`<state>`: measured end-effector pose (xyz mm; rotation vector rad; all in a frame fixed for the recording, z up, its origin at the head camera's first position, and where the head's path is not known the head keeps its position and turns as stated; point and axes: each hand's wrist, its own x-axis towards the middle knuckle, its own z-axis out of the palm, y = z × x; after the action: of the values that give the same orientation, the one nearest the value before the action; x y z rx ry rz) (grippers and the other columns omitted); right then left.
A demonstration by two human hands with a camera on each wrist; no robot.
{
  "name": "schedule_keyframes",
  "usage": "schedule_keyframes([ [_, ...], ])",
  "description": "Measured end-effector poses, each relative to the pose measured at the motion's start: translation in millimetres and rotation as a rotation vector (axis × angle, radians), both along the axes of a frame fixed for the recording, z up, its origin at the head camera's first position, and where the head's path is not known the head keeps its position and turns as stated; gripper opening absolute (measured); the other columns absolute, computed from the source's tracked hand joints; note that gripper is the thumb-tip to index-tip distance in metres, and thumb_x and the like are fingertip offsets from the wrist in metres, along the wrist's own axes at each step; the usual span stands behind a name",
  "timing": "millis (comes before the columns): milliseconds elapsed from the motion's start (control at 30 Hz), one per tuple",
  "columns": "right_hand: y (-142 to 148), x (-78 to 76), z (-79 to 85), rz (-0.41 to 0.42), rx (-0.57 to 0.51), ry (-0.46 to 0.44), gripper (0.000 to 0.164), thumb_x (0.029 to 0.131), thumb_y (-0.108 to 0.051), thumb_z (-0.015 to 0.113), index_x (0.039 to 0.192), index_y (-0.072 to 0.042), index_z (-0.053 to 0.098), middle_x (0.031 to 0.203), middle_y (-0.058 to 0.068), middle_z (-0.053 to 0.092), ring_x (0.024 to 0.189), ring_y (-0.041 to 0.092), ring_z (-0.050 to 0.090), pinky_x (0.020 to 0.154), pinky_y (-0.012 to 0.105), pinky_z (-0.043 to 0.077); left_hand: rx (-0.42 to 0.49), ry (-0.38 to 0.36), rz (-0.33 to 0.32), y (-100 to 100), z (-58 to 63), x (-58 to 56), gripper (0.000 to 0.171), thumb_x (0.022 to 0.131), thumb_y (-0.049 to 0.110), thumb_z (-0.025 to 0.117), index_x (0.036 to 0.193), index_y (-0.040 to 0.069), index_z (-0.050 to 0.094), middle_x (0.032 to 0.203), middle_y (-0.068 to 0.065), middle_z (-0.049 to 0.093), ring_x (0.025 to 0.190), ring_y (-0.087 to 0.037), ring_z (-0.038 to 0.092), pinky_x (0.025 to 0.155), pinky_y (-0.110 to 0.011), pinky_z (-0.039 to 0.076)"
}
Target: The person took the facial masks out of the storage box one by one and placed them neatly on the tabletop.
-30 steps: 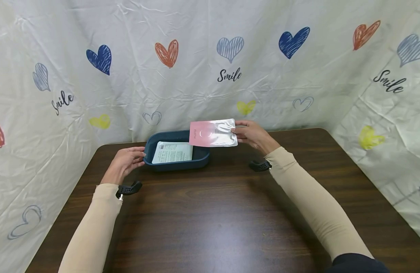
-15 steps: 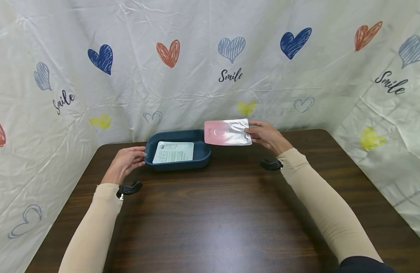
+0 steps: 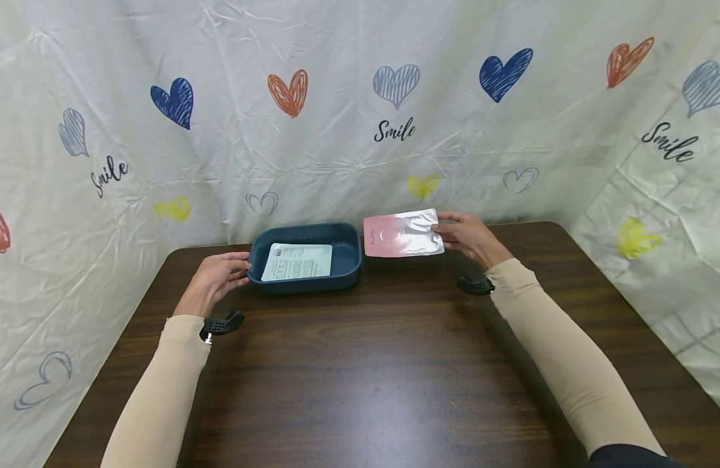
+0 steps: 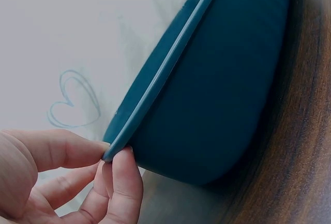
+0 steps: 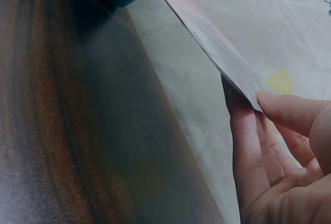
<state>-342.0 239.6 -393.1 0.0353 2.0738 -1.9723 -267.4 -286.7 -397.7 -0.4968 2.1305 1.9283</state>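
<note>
A dark blue tray point(image 3: 301, 284) stands at the back left of the table. My left hand point(image 3: 216, 276) pinches its left rim between thumb and fingers, which the left wrist view shows close up at the rim point(image 4: 155, 81). Inside the tray lies a pale mint sachet point(image 3: 297, 262) with printed text facing up. To the right of the tray, my right hand point(image 3: 467, 239) pinches the silver end of a pink and silver foil sachet point(image 3: 402, 234). The right wrist view has this sachet point(image 5: 207, 35) raised over the table, thumb on top and fingers underneath.
The dark wood table point(image 3: 360, 364) reaches from the tray toward me. A white curtain point(image 3: 336, 169) with printed hearts and words hangs right behind its back edge and along both sides.
My right hand has carried the pink and silver sachet rightward from over the tray to beside it, lowering it slightly at the end. The left hand and tray have stayed in place.
</note>
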Motion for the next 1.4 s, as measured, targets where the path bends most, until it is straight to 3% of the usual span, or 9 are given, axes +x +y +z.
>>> schedule_keyframes([
  [433, -6, 1.1, -17.9, 0.025, 0.042, -0.003, 0.053, 0.099, -0.009, 0.066, 0.147, 0.002, 0.048, 0.091, -0.005, 0.073, 0.078, 0.008, 0.07, 0.069, 0.023, 0.059, 0.007, 0.004, 0.005, 0, -2.1, 0.7, 0.049, 0.101, 0.011, 0.061, 0.149, 0.004, 0.05, 0.123, -0.012, 0.058, 0.083, -0.013, 0.066, 0.091, -0.029, 0.058],
  [800, -5, 0.4, -18.4, 0.009, 0.125, 0.011, 0.051, 0.1, -0.011, 0.064, 0.147, 0.001, 0.049, 0.113, 0.007, 0.069, 0.087, 0.009, 0.07, 0.077, 0.024, 0.059, -0.011, 0.005, 0.021, 3, -1.8, -0.5, 0.05, 0.101, 0.011, 0.062, 0.148, 0.004, 0.05, 0.139, -0.018, 0.053, 0.087, -0.013, 0.065, 0.09, -0.029, 0.058],
  [1033, 0, -0.4, -15.1, 0.012, 0.11, 0.016, 0.051, 0.102, -0.005, 0.059, 0.15, 0.004, 0.044, 0.145, 0.025, 0.053, 0.109, 0.018, 0.069, 0.098, 0.033, 0.055, 0.009, 0.008, 0.016, 2, -1.1, -2.0, 0.05, 0.1, 0.01, 0.062, 0.148, 0.004, 0.05, 0.141, -0.018, 0.051, 0.086, -0.013, 0.065, 0.088, -0.028, 0.058],
  [1200, 3, 0.9, -12.5, 0.031, 0.118, 0.029, 0.049, 0.103, -0.005, 0.057, 0.149, 0.006, 0.043, 0.148, 0.028, 0.048, 0.131, 0.035, 0.055, 0.11, 0.042, 0.046, 0.013, 0.005, 0.015, 1, -1.4, -1.6, 0.05, 0.1, 0.01, 0.062, 0.149, 0.004, 0.05, 0.14, -0.018, 0.051, 0.086, -0.012, 0.064, 0.088, -0.028, 0.058],
  [1400, 1, 1.7, -11.7, 0.047, 0.116, 0.059, 0.047, 0.105, -0.008, 0.055, 0.148, 0.006, 0.043, 0.148, 0.028, 0.049, 0.133, 0.035, 0.055, 0.108, 0.04, 0.048, 0.002, 0.002, 0.02, 1, -1.3, -1.0, 0.05, 0.101, 0.011, 0.062, 0.149, 0.005, 0.05, 0.146, -0.02, 0.048, 0.086, -0.013, 0.065, 0.086, -0.026, 0.059],
])
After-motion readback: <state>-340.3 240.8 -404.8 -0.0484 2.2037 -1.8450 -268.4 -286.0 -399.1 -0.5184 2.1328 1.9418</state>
